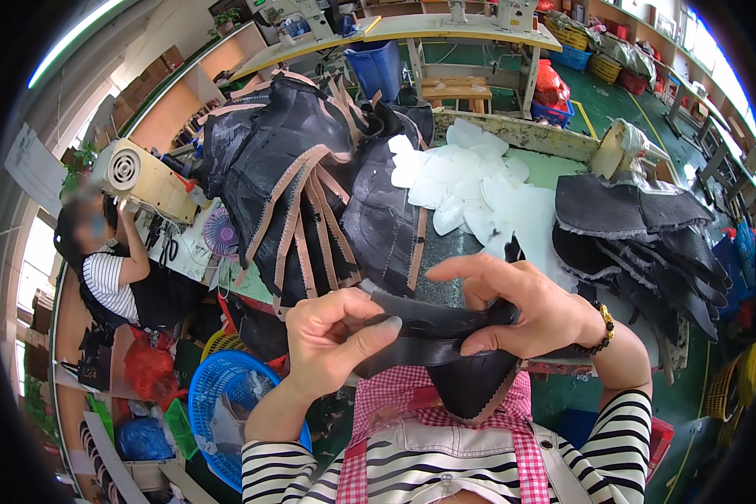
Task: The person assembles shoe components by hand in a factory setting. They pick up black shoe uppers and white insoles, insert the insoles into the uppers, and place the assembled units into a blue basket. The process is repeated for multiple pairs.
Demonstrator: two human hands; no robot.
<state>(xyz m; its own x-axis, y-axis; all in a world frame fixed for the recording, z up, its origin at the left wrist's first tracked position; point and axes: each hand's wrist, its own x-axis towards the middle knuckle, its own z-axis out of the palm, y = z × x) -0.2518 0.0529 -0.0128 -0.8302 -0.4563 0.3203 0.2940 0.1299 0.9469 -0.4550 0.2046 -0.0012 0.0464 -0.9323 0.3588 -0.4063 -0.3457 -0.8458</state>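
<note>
Close in front of my body, a folded black leather piece (475, 388) with a pinked edge is held between both hands. My left hand (334, 343) pinches its left end between thumb and fingers. At the other end, my right hand (531, 312) grips it with the thumb below, while the index finger stretches out to the left above it. Beyond my hands lies a large heap of black leather pieces (311, 126) with brown zigzag-edged strips. White thin cut pieces (466, 189) are piled beside it. Dark fuzzy-edged pieces (634, 206) are stacked at the right.
A person (113, 277) sits at the left by a beige sewing machine (151, 181). A small purple fan (220, 233) stands near the heap. At my lower left is a blue plastic basket (202, 412). A blue bin (374, 69) and a wooden stool (456, 88) stand farther back.
</note>
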